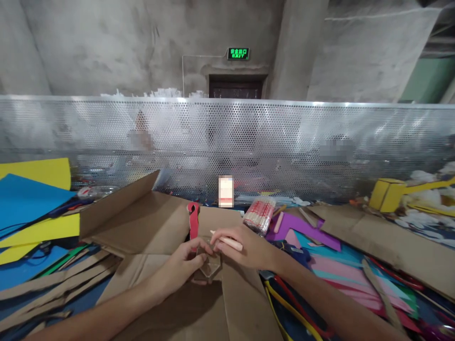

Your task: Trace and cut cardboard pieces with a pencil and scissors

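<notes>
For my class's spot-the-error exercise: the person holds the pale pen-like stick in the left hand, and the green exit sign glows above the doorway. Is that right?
Not quite: the head view shows the pale pen-like stick in the right hand, not the left hand. The green exit sign does glow above the doorway.

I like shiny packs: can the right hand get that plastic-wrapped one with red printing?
Probably yes: the plastic-wrapped pack lies just beyond the right hand, with nothing visible between them. The pale pen-like stick that hand holds might make grabbing awkward.
</notes>
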`<control>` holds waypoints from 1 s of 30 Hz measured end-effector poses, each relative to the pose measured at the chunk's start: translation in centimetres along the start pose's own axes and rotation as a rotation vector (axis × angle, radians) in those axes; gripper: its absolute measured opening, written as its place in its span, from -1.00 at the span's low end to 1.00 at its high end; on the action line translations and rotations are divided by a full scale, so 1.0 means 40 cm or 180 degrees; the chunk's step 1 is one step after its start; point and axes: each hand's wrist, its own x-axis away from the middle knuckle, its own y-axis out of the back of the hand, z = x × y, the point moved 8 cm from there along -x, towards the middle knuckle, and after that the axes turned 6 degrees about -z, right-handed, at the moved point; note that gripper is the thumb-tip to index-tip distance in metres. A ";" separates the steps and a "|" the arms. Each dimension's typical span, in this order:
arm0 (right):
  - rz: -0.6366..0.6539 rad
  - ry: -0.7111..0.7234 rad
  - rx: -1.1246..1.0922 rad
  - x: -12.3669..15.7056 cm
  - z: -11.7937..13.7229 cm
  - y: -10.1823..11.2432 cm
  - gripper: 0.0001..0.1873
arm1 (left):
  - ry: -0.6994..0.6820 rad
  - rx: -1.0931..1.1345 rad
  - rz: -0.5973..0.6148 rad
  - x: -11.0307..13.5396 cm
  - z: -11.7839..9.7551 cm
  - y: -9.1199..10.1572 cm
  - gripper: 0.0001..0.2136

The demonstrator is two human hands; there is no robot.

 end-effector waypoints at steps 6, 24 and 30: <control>0.0113 0.0221 0.0265 0.002 0.019 -0.012 -0.83 | 0.0024 0.0113 -0.0049 0.004 -0.006 0.000 -0.75; 0.0136 0.0240 0.0529 0.000 0.008 -0.027 -0.78 | 0.0005 0.0747 -0.0384 0.023 0.026 -0.006 -0.63; 0.0123 0.0231 0.0455 -0.002 0.016 -0.023 -0.82 | -0.0013 0.0717 -0.0448 0.034 -0.004 -0.013 -0.64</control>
